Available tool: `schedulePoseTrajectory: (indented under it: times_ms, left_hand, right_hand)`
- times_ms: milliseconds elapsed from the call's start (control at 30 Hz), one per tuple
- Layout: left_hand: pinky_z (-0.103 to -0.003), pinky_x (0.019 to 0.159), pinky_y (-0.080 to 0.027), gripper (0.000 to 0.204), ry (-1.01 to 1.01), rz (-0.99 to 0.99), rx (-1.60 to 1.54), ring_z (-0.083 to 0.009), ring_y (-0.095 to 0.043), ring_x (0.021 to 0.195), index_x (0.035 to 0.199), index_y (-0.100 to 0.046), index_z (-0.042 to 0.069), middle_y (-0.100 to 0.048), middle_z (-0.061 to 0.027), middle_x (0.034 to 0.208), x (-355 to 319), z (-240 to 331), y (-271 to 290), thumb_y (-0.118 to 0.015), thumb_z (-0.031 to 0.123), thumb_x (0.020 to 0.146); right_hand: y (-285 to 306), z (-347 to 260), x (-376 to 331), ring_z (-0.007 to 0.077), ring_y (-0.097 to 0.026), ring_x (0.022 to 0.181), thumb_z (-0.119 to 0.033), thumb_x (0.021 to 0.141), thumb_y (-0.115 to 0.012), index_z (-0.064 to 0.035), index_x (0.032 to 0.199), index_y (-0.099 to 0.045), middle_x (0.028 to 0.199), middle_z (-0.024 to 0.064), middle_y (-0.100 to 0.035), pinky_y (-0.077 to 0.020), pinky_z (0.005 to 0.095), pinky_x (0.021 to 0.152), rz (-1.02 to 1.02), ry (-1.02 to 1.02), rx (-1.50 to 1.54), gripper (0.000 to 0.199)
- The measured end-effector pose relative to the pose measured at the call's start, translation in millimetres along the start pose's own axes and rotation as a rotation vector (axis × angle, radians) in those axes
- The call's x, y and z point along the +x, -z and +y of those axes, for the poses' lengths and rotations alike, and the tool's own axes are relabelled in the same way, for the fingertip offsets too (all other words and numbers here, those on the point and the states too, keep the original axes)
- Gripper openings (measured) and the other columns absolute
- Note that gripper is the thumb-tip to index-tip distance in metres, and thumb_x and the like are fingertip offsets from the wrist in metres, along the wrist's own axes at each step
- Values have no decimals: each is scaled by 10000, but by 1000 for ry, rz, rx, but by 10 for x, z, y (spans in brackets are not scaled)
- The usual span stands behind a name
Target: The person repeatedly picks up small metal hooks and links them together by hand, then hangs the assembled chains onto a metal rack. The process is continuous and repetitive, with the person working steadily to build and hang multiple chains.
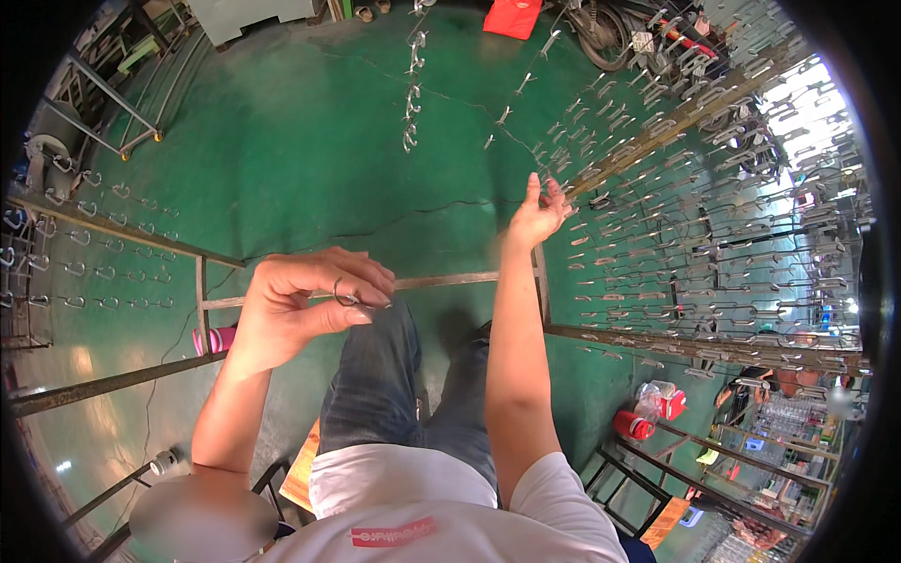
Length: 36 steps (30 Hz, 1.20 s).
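Observation:
My left hand (305,298) is raised in front of my lap, thumb and fingers pinched. Between them is a small curved metal hook (345,295), partly covered by the fingers. My right arm stretches forward and right, and my right hand (540,218) is at the edge of a rack of hanging metal clips (648,258). Its thumb points up, apart from the curled fingers, and I see nothing between them. The fingertips are close to the nearest clips; whether they touch is unclear. Ahead, a strand of linked metal hooks (413,89) hangs down.
More hooks (103,272) hang from a frame on the left. A metal bar (441,281) crosses in front of my legs. Pink slippers (221,339) lie left, a red jug (634,425) stands lower right, and a motorbike wheel (601,38) shows at the back.

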<state>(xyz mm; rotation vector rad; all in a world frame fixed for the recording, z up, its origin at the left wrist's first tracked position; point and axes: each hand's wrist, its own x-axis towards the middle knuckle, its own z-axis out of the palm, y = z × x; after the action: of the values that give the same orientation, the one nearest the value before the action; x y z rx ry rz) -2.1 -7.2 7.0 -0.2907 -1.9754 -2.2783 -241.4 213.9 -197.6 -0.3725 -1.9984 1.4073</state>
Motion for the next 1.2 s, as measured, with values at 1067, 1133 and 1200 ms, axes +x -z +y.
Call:
schedulePoseTrajectory:
  times_ms: [1067,1133,1200]
  left_hand:
    - [-378,839,-535,164,30,-1,15,-280,-645,990,882,-720,13,-699,-129,933,-50,20,-40,-750,-4,722]
    - [-377,839,-534,163,13,-5,15,-278,-644,994,883,-720,13,-699,-130,932,-49,23,-41,-748,-8,724]
    - [-378,841,-533,164,14,-10,20,-277,-642,997,886,-720,13,-699,-130,932,-50,28,-46,-745,-12,726]
  right_hand:
    - [264,-63,8,256,-568,915,-204,855,-676,-44,879,-708,934,76,-622,-454,383,808,-84,275,-13,166]
    - [287,-52,-14,251,-567,906,-202,850,-682,-56,879,-712,922,70,-623,-455,385,805,-94,280,-7,153]
    - [303,-44,-31,246,-572,882,-191,839,-693,-62,878,-714,905,68,-617,-464,379,784,-98,309,2,137]
